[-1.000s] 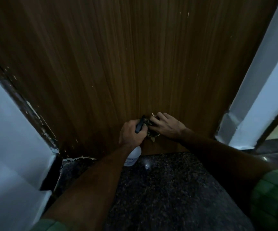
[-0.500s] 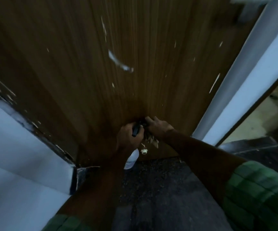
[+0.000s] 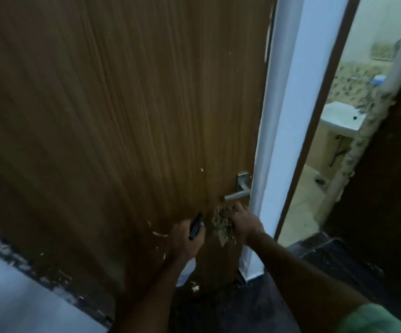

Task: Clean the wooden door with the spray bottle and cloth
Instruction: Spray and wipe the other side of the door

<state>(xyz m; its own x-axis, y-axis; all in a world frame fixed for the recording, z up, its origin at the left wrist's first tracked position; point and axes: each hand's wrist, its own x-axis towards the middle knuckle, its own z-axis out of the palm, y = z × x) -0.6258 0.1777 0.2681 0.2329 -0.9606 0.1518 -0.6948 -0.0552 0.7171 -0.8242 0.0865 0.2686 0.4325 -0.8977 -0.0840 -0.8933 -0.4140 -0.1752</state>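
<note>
Left hand [image 3: 185, 239] grips the spray bottle [image 3: 196, 226], fingers curled round its black trigger head, nozzle toward the wooden door [image 3: 122, 116]. Right hand [image 3: 242, 222], at 3 o'clock of the left, holds a patterned cloth [image 3: 221, 223] against the door face, at 7 o'clock of the metal lever handle [image 3: 239, 193]. White flecks mark the wood near the bottle.

Both forearms extended forward, side by side. Left hand [image 3: 185, 239] curled, gripping spray bottle [image 3: 196, 225]. Right hand [image 3: 244, 222] fingers curled, clutching cloth [image 3: 222, 223].
</note>
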